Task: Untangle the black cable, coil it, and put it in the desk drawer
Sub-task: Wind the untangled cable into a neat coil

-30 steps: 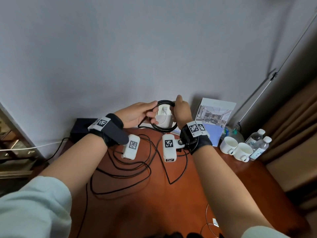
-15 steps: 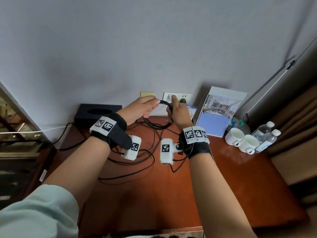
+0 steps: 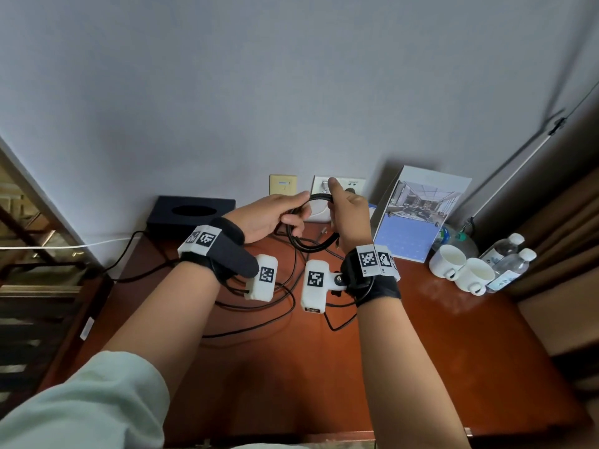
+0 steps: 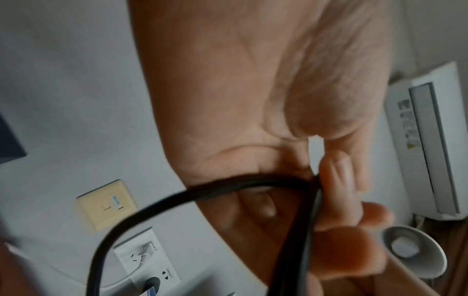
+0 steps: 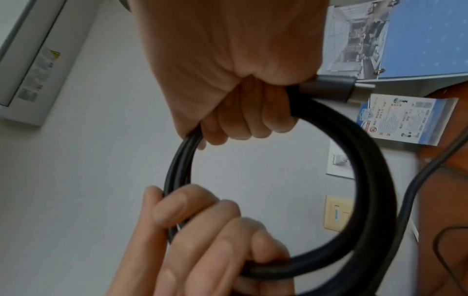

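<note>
A black cable is wound into a small coil held up above the back of the desk, in front of the wall sockets. My left hand grips the coil's left side, and my right hand grips its right side. In the right wrist view the coil forms a full ring of several turns, with its grey plug sticking out beside my right fist. The left wrist view shows my left fingers pinching the cable. Loose cable loops lie on the desk under my wrists. No drawer is in view.
The red-brown desk carries a dark tissue box at the back left, a standing brochure, two white cups and water bottles at the right. Wall sockets are behind the hands. A curtain hangs at the right.
The head view has tilted, so the desk's front edge and the sockets now show. Both hands have kept hold of the coil and sit slightly closer to the wall.
</note>
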Tool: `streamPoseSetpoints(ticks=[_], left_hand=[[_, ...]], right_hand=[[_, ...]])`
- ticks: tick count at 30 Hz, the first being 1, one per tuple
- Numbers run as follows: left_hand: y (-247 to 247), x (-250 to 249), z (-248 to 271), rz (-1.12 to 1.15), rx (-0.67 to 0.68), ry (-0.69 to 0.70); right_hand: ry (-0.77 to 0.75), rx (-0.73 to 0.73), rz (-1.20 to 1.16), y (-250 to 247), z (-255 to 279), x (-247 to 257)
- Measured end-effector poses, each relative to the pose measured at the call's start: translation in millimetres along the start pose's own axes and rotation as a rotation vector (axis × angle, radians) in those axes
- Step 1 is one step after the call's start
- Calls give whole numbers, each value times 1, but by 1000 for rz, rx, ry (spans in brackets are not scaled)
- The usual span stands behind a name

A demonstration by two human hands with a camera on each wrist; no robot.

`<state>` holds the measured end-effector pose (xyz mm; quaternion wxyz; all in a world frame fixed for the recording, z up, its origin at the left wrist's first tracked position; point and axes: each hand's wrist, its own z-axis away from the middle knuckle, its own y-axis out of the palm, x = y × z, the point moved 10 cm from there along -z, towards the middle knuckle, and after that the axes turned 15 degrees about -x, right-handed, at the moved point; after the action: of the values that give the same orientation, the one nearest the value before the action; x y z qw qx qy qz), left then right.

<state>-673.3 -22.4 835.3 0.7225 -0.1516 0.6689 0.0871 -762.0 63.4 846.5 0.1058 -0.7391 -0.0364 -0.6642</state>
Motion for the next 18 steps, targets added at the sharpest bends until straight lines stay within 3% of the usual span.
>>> streamPoseSetpoints(ticks=[4,13,18], left_hand=[[6,-9,5,32,3,96],[-8,-51,11,-358,-451,503],[-2,-49,9,-372,-474,543]], right_hand=[[-54,-14,-31,-7,-3,3],[-90,-155,-149,-26,-3,11],[-108,-198,-189,-33,-3,14]])
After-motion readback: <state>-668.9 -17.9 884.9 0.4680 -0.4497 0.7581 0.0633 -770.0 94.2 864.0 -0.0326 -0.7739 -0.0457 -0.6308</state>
